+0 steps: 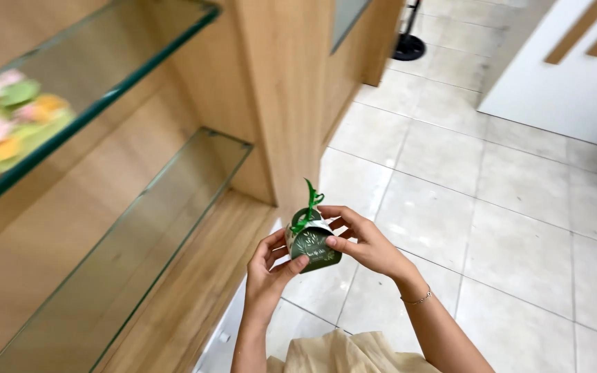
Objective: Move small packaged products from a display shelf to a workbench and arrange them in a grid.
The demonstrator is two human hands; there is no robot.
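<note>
Gift box (312, 243) btwn both hands, glass shelves (174, 200) to left.

Two hands hold a little green box (314, 246) with a green ribbon (307, 205) on top. The left hand (269, 266) holds it from below, and the right hand (362, 238) pinches its side. Glass shelves (167, 200) in a wooden cabinet stand to the left. The floor (492, 200) has pale tiles.

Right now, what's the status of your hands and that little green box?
Left hand and right hand both grip the small green gift box. Green ribbon on top. Box held over the tiled floor, beside glass shelves. Nothing in the way.
</note>
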